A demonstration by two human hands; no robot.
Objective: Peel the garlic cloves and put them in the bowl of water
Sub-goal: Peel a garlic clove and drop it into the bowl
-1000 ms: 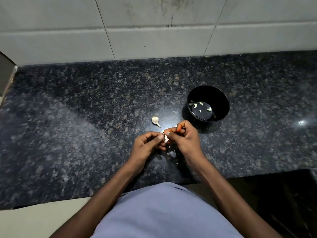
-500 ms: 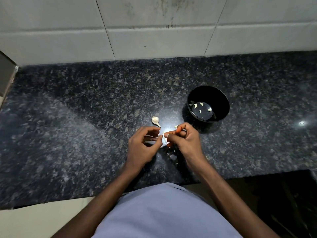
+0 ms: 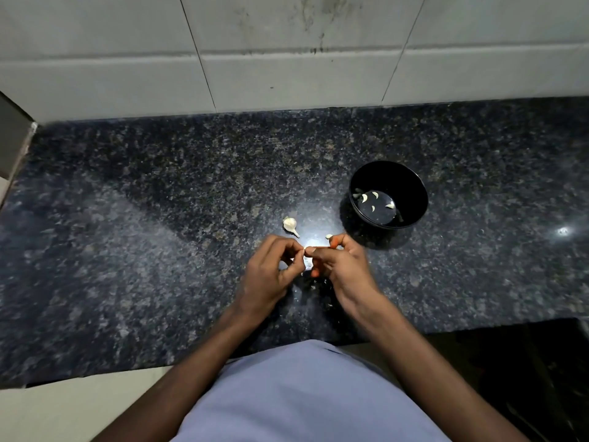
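1. Two hands, meeting over the middle of the dark speckled granite counter (image 3: 127,250). The left hand (image 3: 271,275) and right hand (image 3: 341,266) are fingertip to fingertip, both with fingers curled.
2. Between them there's one tiny pale bit, the garlic clove (image 3: 305,249), pinched by the left thumb and forefinger and by the right ones too. It's so small I can't tell how much skin is on it.
3. One black bowl (image 3: 411,186) of water sits at about 2 o'clock from the hands, near but not touching. I count roughly five peeled cloves (image 3: 365,196) floating in it, mostly toward its left side.
4. One garlic piece with a stem (image 3: 290,224) lies on the counter at 11 o'clock from the hands, just beyond the left knuckles.
5. One more small white scrap (image 3: 329,236) sits at 12 o'clock, right by the right fingertips.
6. A few tiny peel flecks (image 3: 325,282) lie under the hands.
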